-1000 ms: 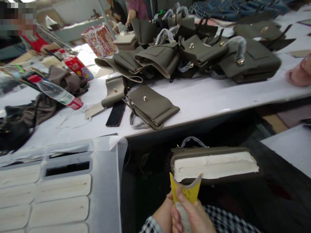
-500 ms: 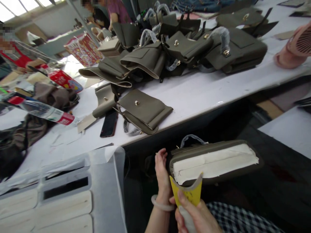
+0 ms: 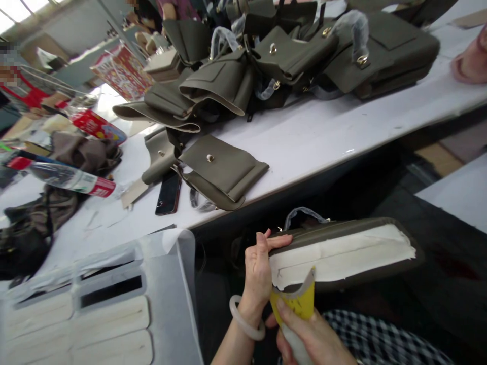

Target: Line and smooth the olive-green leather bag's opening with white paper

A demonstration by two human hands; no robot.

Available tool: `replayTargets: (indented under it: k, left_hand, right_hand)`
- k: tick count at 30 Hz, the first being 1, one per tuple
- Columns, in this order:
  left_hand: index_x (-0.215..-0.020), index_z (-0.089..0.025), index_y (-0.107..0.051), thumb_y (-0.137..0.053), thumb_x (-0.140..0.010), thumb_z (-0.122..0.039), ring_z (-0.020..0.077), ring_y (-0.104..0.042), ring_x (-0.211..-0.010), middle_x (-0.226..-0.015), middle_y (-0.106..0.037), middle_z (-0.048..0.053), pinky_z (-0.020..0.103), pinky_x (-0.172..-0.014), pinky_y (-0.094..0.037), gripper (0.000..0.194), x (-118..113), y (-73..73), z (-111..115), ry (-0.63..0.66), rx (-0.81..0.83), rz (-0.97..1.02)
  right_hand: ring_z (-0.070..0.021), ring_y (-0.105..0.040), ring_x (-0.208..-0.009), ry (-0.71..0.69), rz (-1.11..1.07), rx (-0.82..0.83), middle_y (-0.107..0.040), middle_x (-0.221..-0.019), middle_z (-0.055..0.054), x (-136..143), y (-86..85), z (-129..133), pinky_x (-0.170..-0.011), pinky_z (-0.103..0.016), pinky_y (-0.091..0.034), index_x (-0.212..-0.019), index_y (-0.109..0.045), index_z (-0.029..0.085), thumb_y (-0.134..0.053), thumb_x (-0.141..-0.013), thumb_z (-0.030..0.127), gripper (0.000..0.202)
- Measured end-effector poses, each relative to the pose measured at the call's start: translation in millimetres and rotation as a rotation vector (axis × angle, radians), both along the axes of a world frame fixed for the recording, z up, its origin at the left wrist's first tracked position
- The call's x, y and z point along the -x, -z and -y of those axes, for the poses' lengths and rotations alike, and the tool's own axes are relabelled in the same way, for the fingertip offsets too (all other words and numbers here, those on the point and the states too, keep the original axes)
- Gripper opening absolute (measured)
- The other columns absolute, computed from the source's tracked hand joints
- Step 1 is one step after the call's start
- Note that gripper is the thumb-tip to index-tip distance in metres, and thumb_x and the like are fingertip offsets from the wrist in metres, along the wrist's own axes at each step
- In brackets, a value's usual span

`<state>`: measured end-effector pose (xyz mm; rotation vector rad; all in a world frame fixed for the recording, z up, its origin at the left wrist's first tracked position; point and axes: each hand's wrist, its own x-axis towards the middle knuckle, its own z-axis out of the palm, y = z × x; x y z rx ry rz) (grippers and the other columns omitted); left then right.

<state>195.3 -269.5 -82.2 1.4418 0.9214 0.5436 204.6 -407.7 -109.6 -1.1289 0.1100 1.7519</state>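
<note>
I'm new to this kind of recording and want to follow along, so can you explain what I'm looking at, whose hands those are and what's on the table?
There's no machine here: you're seeing a person's own bare hands. The view comes from a camera worn on that person's head, looking forward and down.

The right hand holds a yellow scraper by its grey handle. The left hand, with a pale bangle at the wrist, touches one end of an olive bag. A white strip runs along the bag's near face.

Beyond that is a white table. On it are a pile of similar bags, a phone and a bottle with a red cap, lying on its side.
</note>
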Motion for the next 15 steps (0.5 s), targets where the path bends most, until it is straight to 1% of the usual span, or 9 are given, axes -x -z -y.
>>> replayTargets:
  k: [6, 9, 12, 15]
  left_hand:
    - [-0.085, -0.024, -0.081, -0.024, -0.103, -0.047, 0.0271, -0.068, -0.107, -0.090, -0.078, 0.004, 0.049, -0.119, -0.029, 0.064, -3.2, -0.7, 0.6, -0.013, 0.002, -0.034]
    - [-0.083, -0.023, -0.081, -0.026, -0.103, -0.047, 0.0257, -0.070, -0.103, -0.089, -0.078, 0.004, 0.047, -0.117, -0.031, 0.062, -5.0, -1.3, 2.1, -0.037, 0.018, -0.046]
    - [-0.081, -0.022, -0.080, -0.028, -0.103, -0.046, 0.0245, -0.071, -0.098, -0.087, -0.079, 0.004, 0.045, -0.115, -0.035, 0.061, -7.6, -0.2, 3.8, -0.053, 0.026, -0.057]
    - [-0.075, -0.021, -0.079, -0.031, -0.102, -0.046, 0.0226, -0.073, -0.089, -0.082, -0.078, 0.004, 0.042, -0.111, -0.040, 0.061, -10.1, 2.8, 5.6, -0.078, 0.003, -0.059]
  right_hand:
    - [-0.0082, -0.044, -0.036, -0.114, 0.060, 0.006, -0.050, -0.044, 0.002, -12.2, -6.4, -2.0, -0.039, -0.018, -0.033, -0.085, -0.062, 0.013, -0.056, -0.060, 0.092, 0.083]
    - [-0.0082, -0.044, -0.036, -0.116, 0.037, -0.001, -0.050, -0.044, 0.003, -16.1, -8.4, -2.7, -0.039, -0.019, -0.032, -0.083, -0.062, 0.014, -0.058, -0.059, 0.091, 0.081]
    - [-0.0078, -0.043, -0.035, -0.105, 0.001, -0.022, -0.050, -0.044, 0.003, -18.0, -6.3, -2.1, -0.039, -0.019, -0.031, -0.081, -0.063, 0.014, -0.059, -0.061, 0.089, 0.078]
    - [-0.0079, -0.042, -0.034, -0.120, -0.017, -0.026, -0.050, -0.043, 0.003, -20.5, -4.0, -2.2, -0.038, -0.019, -0.031, -0.081, -0.062, 0.015, -0.058, -0.061, 0.089, 0.077]
